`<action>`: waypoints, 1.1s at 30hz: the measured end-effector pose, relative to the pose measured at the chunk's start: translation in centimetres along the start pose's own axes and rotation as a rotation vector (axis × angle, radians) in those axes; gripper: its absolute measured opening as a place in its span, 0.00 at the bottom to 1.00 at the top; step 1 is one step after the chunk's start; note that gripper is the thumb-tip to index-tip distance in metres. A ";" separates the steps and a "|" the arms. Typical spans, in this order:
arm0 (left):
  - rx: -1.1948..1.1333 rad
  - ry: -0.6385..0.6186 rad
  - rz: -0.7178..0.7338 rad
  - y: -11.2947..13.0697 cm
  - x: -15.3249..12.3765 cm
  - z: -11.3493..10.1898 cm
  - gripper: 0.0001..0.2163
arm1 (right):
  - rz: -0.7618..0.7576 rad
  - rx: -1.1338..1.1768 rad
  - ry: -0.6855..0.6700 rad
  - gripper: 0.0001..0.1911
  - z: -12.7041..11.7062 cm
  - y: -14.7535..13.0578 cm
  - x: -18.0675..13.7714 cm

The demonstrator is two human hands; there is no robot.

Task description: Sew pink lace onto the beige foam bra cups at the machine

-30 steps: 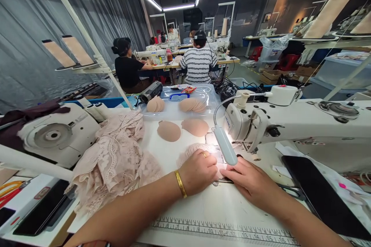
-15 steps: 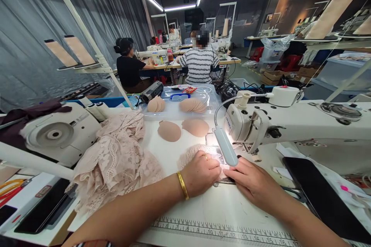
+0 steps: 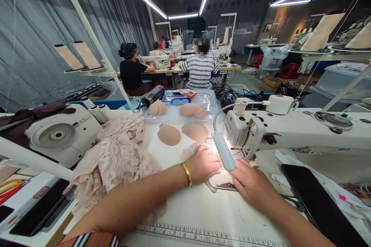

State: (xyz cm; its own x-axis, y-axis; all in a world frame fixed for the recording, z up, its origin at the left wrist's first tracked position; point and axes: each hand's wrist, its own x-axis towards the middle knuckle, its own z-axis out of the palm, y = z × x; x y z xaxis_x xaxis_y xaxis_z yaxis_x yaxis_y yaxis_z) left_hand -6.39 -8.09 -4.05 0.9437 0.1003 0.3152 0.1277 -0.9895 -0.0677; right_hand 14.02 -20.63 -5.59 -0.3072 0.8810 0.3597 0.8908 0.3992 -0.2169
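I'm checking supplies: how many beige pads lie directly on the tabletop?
2: one pad right of the lace pile, another pad nearer the lamp. More may be hidden.

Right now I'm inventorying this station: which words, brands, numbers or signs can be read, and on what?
"JUKI": near sewing machine
"JUKI", faint: background machine
"YIN", then unclear: wall sign, other characters blurred
"10", "11": among the numbers on the printed ruler
Too small or blurred: red label at lower left

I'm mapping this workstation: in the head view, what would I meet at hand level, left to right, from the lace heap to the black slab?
Lace heap, gold bracelet, left hand, right hand, black slab.
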 end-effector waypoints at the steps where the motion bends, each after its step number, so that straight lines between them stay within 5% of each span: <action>1: 0.001 0.016 0.000 -0.1 0.1 0.1 0.10 | 0.007 -0.012 0.009 0.12 0.1 0.1 0.0; 20: 0.072 0.088 0.092 -0.4 0.3 -0.3 0.08 | 0.049 -0.083 -0.041 0.13 0.6 0.5 -0.5; 33: 0.000 -0.063 -0.097 -1.0 1.1 0.1 0.08 | 0.054 -0.108 0.066 0.12 0.7 0.3 -0.4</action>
State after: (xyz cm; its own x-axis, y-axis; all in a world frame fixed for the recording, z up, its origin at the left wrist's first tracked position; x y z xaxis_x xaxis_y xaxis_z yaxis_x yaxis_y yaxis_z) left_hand -5.48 -6.95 -3.77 0.9442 0.2021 0.2601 0.2196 -0.9748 -0.0400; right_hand 14.21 -20.64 -6.39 -0.2378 0.8805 0.4100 0.9375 0.3185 -0.1402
